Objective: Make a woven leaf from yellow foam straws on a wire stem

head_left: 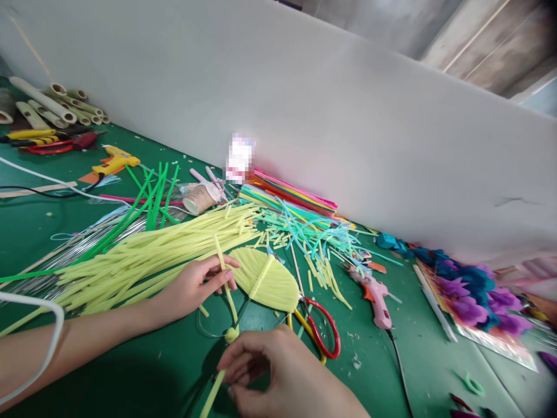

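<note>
My left hand point(198, 287) pinches a pale yellow pipe cleaner point(230, 296) between thumb and fingers, its free end pointing up. Lower down, the strand meets a small yellow coil point(231, 335) beside my right fingertips. My right hand point(278, 368) is curled closed on a yellow pipe cleaner length point(212, 396) that slants down to the bottom edge; whether it is the same strand is hidden. A thin dark wire runs past the coil. Just beyond lies a leaf-shaped piece point(248, 273) of yellow pipe cleaners with a raised band across it. Scissors point(333, 334) with red and yellow handles lie beside my right hand.
Loose yellow pipe cleaners point(143, 255) spread behind my left arm, with green ones point(159, 197) beyond. A pink glue gun point(376, 296) lies right, its cord trailing forward. A yellow glue gun point(115, 161), pliers point(87, 139) and bamboo tubes point(65, 107) lie left. Purple flowers point(470, 307) lie far right.
</note>
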The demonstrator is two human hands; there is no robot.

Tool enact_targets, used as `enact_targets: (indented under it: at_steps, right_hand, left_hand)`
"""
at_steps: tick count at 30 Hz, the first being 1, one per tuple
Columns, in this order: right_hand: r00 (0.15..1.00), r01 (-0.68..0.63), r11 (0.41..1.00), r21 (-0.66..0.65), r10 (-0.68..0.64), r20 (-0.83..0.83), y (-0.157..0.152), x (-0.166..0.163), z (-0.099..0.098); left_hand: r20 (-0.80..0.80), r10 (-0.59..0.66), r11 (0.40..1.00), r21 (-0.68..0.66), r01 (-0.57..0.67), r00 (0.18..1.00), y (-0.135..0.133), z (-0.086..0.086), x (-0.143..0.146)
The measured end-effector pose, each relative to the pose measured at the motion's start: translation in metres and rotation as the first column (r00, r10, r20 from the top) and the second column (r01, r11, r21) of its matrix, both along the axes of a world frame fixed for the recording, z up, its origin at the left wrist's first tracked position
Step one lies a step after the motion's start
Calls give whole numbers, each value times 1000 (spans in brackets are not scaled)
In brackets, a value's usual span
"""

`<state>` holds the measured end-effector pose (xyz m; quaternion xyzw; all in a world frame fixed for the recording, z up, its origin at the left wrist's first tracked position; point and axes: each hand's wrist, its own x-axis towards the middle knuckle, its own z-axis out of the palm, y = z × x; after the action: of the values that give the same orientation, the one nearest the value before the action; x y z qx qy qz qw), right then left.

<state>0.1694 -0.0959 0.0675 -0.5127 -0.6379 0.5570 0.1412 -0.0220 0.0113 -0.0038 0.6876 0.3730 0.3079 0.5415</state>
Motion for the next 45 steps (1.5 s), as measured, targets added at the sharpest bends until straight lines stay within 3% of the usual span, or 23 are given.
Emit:
enact_targets:
  at_steps: [5, 11, 17, 23, 26, 31, 33, 37, 40, 45]
  right_hand:
    - [989, 146, 979, 141, -147, 2, 5, -3, 0]
    - [957, 289, 858, 425, -270, -106, 11, -6, -1]
    - [962, 267, 907, 324, -233, -142, 7, -3, -3]
    - [956, 290, 881, 374, -254, -144, 8, 0, -5]
    - [959, 283, 869, 406, -268, -97, 10, -1, -8]
    - [952, 300, 828, 473, -291, -94, 13, -5, -14]
    - [953, 297, 833, 468, -291, -86, 12, -7, -17]
    - [958, 282, 857, 432, -275, -80, 13, -9, -29]
    - [931, 360, 885, 296, -320, -174, 19, -6, -40]
    - [756, 597, 798, 82, -526, -390, 34, 4, -54]
  left_hand:
    - [96, 113, 993, -32, -111, 989, -6, 9, 3]
    - [247, 218, 975, -2, -224, 944, -7, 7, 6]
    - [220, 180, 982, 19, -188, 959, -7, 7, 3]
    - [208, 75, 993, 70, -91, 975, -15, 7, 0]
    - [217, 7, 983, 178, -47, 976, -22, 6, -3]
    - [93, -50, 907, 421, 6, 994, -26, 12, -8]
    - [90, -39, 910, 414, -2, 995, -27, 14, -8]
    - [157, -1, 973, 227, -35, 988, -27, 15, -5]
    - [237, 0, 993, 117, -29, 972, -27, 14, -1]
    - [317, -3, 1000, 14, -1, 949, -20, 13, 4]
